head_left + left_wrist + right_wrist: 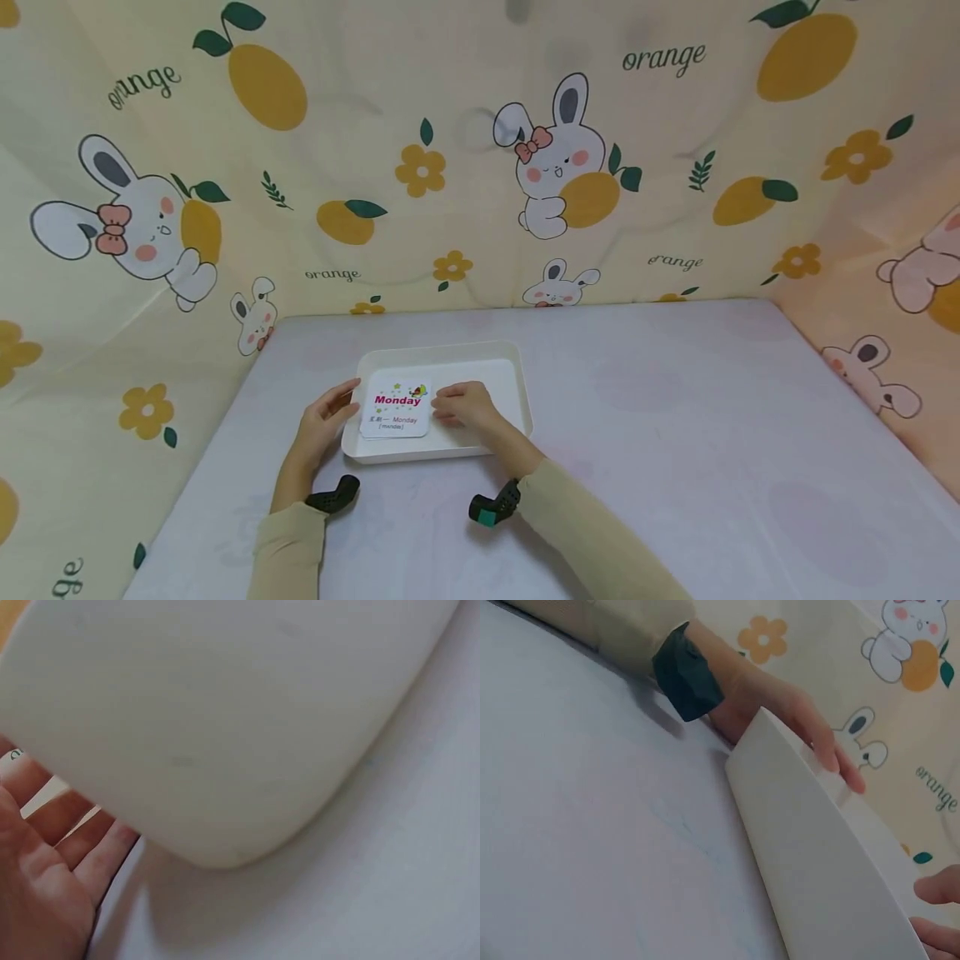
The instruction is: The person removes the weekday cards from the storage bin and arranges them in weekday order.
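A white square card (396,419) printed "Monday", with Chinese text and small pictures, lies face up in the left part of a shallow white tray (486,371). My left hand (318,425) rests at the tray's left end. In the left wrist view its relaxed fingers (105,855) lie along the outer wall. My right hand (468,404) is over the tray, fingertips right at the card's right edge. The right wrist view catches only its thumb (939,886) and part of the fingers, held apart beyond the tray wall (810,832), which hides the card.
The tray stands toward the back left of a pale cloth-covered table (675,433). A cream curtain (465,67) printed with rabbits and oranges encloses the back and sides. Each wrist wears a black band (333,496).
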`<action>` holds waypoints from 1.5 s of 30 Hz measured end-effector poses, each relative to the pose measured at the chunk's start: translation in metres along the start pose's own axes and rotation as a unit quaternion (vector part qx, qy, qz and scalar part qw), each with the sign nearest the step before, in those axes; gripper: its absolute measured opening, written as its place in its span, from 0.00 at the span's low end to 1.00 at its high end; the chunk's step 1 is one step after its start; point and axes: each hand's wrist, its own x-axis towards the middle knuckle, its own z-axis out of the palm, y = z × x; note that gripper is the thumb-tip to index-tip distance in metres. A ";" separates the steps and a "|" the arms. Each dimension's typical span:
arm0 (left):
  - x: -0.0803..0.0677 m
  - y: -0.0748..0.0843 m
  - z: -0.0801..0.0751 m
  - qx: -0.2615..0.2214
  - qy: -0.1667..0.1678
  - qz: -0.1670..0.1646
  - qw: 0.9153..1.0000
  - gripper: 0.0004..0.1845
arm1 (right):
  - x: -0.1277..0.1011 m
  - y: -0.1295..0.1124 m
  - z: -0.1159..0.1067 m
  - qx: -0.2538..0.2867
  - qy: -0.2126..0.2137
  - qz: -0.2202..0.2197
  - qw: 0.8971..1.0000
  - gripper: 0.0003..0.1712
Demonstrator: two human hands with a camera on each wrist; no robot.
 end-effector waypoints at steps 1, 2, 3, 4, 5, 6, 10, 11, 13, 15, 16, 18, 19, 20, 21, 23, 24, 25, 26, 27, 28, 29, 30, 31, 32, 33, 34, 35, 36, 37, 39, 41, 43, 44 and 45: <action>0.000 0.000 0.000 0.002 0.001 -0.001 1.000 0.26 | 0.000 -0.001 0.001 0.000 0.001 0.002 1.000 0.17; 0.000 0.000 0.000 0.003 0.002 -0.001 1.000 0.26 | 0.000 -0.002 0.002 0.001 0.002 0.005 1.000 0.17; 0.000 0.000 -0.001 0.002 0.002 -0.001 1.000 0.26 | 0.000 -0.003 0.003 0.001 0.002 0.009 1.000 0.17; 0.000 -0.001 -0.001 0.004 0.000 0.002 1.000 0.26 | 0.000 -0.004 0.004 0.001 0.003 0.013 1.000 0.17; 0.000 -0.001 -0.001 0.003 -0.001 0.002 1.000 0.26 | 0.000 -0.005 0.005 0.002 0.002 0.019 1.000 0.17; 0.000 -0.001 -0.001 0.001 -0.004 0.003 1.000 0.26 | 0.000 -0.007 0.006 0.002 0.002 0.027 1.000 0.17; 0.000 -0.003 -0.001 -0.005 -0.016 0.007 1.000 0.27 | 0.002 -0.009 0.009 0.025 -0.002 0.049 0.998 0.18; 0.000 -0.003 -0.001 -0.006 -0.017 0.005 1.000 0.27 | 0.003 -0.009 0.010 0.037 -0.003 0.055 0.998 0.18; 0.000 -0.003 0.000 -0.004 -0.020 0.005 1.000 0.28 | 0.005 -0.007 0.012 0.059 0.001 0.061 0.996 0.18; -0.001 -0.002 0.000 -0.002 -0.022 0.004 1.000 0.28 | 0.006 -0.006 0.014 0.076 0.009 0.064 0.995 0.17; -0.001 -0.002 0.000 -0.002 -0.023 0.004 1.000 0.28 | 0.006 -0.004 0.015 0.081 0.014 0.064 0.995 0.17; -0.001 -0.001 0.000 0.000 -0.025 0.005 1.000 0.28 | 0.006 -0.003 0.017 0.084 0.025 0.057 0.994 0.16; -0.001 -0.001 0.000 0.001 -0.025 0.005 1.000 0.28 | 0.005 -0.002 0.018 0.078 0.031 0.049 0.995 0.15; -0.001 -0.001 0.000 0.001 -0.025 0.005 1.000 0.27 | 0.004 -0.001 0.019 0.067 0.037 0.038 0.996 0.14; -0.001 -0.001 0.000 0.002 -0.025 0.005 1.000 0.27 | 0.003 -0.001 0.020 0.058 0.043 0.027 0.997 0.13; -0.001 -0.001 0.001 0.007 -0.024 0.005 1.000 0.27 | 0.000 -0.001 0.023 0.035 0.058 0.006 0.998 0.12; -0.001 -0.001 0.001 0.009 -0.022 0.004 1.000 0.27 | -0.001 -0.001 0.024 0.026 0.065 -0.001 0.998 0.11; -0.001 -0.001 0.001 0.010 -0.021 0.003 1.000 0.27 | -0.001 -0.001 0.025 0.018 0.072 -0.007 0.997 0.11; -0.001 -0.001 0.001 0.012 -0.020 0.002 1.000 0.27 | -0.002 -0.002 0.026 0.014 0.079 -0.010 0.997 0.11; -0.001 0.000 0.001 0.013 -0.020 0.001 1.000 0.27 | -0.002 -0.002 0.027 0.014 0.084 -0.009 0.996 0.11; -0.002 0.000 0.001 0.013 -0.020 -0.001 1.000 0.28 | -0.002 -0.002 0.027 0.013 0.090 -0.010 0.996 0.11; -0.002 0.000 0.001 0.010 -0.020 -0.003 1.000 0.28 | -0.002 -0.003 0.028 0.017 0.095 -0.008 0.995 0.11; -0.002 0.000 0.001 0.007 -0.021 -0.004 1.000 0.28 | -0.002 -0.003 0.028 0.020 0.101 -0.005 0.995 0.11; -0.002 0.001 0.001 0.004 -0.022 -0.003 1.000 0.28 | -0.001 -0.003 0.028 0.025 0.106 -0.001 0.994 0.11; -0.002 0.001 0.001 0.001 -0.024 -0.003 1.000 0.28 | -0.001 -0.003 0.028 0.029 0.110 0.002 0.993 0.12; -0.002 0.001 0.001 -0.001 -0.025 -0.003 1.000 0.28 | 0.000 -0.002 0.028 0.036 0.113 0.007 0.993 0.12; -0.002 0.002 0.001 -0.002 -0.026 -0.003 1.000 0.28 | 0.001 -0.002 0.028 0.040 0.117 0.011 0.992 0.12; -0.002 0.002 0.001 -0.002 -0.026 -0.002 1.000 0.28 | 0.002 -0.002 0.028 0.047 0.120 0.017 0.992 0.12; -0.002 0.003 0.001 0.001 -0.026 -0.003 1.000 0.28 | 0.003 -0.002 0.028 0.051 0.122 0.021 0.991 0.12; -0.002 0.003 0.001 0.004 -0.026 -0.004 1.000 0.28 | 0.004 -0.002 0.029 0.056 0.123 0.025 0.990 0.12; -0.002 0.003 0.001 0.009 -0.024 -0.009 1.000 0.28 | 0.006 -0.001 0.030 0.054 0.128 0.028 0.990 0.13; -0.002 0.004 0.001 0.013 -0.025 -0.012 1.000 0.29 | 0.008 0.000 0.032 0.048 0.133 0.028 0.990 0.13; -0.002 0.003 0.001 0.015 -0.025 -0.014 0.999 0.28 | 0.011 0.001 0.033 0.033 0.137 0.024 0.990 0.12; -0.002 0.003 0.001 0.015 -0.026 -0.013 0.999 0.29 | 0.012 0.001 0.034 0.025 0.139 0.023 0.990 0.12; -0.001 0.003 0.001 0.016 -0.027 -0.012 0.999 0.29 | 0.012 0.001 0.035 0.019 0.140 0.020 0.990 0.12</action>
